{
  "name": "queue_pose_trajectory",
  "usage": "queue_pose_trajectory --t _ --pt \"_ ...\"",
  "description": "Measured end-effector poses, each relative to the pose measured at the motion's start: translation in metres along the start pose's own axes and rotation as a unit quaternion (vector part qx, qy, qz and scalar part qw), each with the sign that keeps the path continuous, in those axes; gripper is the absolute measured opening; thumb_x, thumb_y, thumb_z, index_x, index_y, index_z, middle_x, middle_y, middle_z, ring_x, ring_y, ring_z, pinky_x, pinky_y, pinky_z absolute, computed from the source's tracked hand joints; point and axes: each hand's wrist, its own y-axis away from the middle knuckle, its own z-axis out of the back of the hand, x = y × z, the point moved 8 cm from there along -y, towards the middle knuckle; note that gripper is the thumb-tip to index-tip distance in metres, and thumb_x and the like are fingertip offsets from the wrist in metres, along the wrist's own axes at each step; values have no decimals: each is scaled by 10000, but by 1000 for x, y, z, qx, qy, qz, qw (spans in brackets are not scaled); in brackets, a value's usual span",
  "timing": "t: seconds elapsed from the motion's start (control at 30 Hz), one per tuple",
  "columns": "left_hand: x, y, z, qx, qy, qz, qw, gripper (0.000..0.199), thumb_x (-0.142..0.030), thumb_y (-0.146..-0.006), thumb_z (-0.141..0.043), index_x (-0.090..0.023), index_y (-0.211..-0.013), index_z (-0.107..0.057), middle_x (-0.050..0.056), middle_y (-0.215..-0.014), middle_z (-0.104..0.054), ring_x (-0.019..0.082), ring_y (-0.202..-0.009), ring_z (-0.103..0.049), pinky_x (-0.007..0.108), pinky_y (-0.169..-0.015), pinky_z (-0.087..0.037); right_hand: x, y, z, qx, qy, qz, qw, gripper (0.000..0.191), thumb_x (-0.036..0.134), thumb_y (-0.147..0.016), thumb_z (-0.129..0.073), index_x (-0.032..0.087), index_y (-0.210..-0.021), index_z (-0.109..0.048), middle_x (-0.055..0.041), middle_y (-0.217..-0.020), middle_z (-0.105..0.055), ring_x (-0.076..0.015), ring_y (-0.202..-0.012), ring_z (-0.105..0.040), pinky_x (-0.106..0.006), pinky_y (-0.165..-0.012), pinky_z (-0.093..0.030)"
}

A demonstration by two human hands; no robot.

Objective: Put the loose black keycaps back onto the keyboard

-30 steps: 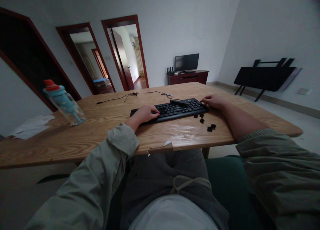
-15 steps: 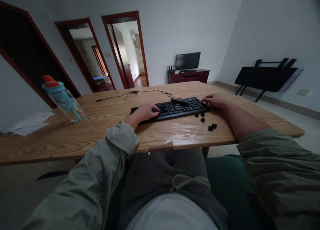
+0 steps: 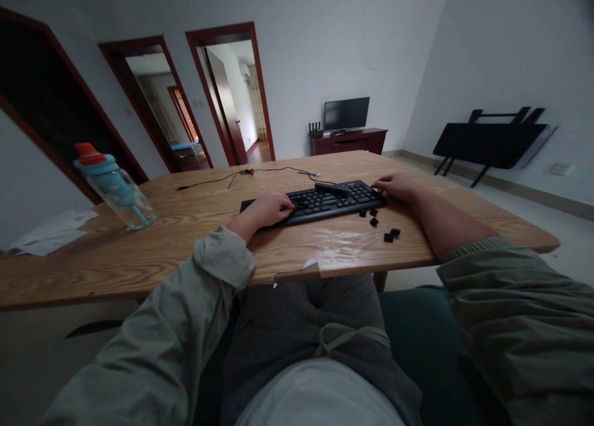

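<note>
A black keyboard (image 3: 325, 209) lies at a slant on the wooden table. My left hand (image 3: 269, 208) rests over its left part, fingers bent and closed at the keys; the palm hides that end. At the opposite end, my right hand (image 3: 394, 186) has its fingertips closed on the keyboard's right edge. Across the upper keys lies a dark oblong object (image 3: 331, 190) whose kind I cannot make out. Several loose black keycaps (image 3: 374, 222) are scattered on the wood in front of the keyboard's right end, near my right forearm.
A thin black cable (image 3: 248, 171) runs along the far part of the table (image 3: 195, 247). To the left stands a clear bottle (image 3: 121, 194) with a red and blue top, beside white paper (image 3: 55, 231). Torn brown tape (image 3: 297, 272) sits at the near edge.
The whole view has shifted slightly left. Both hands keep their places on the keyboard, and the loose keycaps lie as before.
</note>
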Motion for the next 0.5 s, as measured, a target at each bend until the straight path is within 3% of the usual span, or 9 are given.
queue_pose_trajectory --t 0.27,0.5 --pt "-15 8 -5 -13 -104 -2 994 433 -27 -806 -462 -170 -1086 -760 60 -1133 -724 242 -1027 -617 377 -950 -464 5 8 1 -9 4 0 1000 285 334 -888 -552 163 -990 -755 -73 -967 -739 -200 -810 -634 -270 -683 -454" --pt "-19 14 -3 -43 -103 55 992 447 -37 -842 -446 -156 -1158 -739 85 -1163 -715 259 -1028 -582 401 -927 -440 5 7 2 -17 20 17 1000 272 329 -873 -552 169 -949 -759 -72 -954 -742 -216 -848 -644 -277 -691 -455"
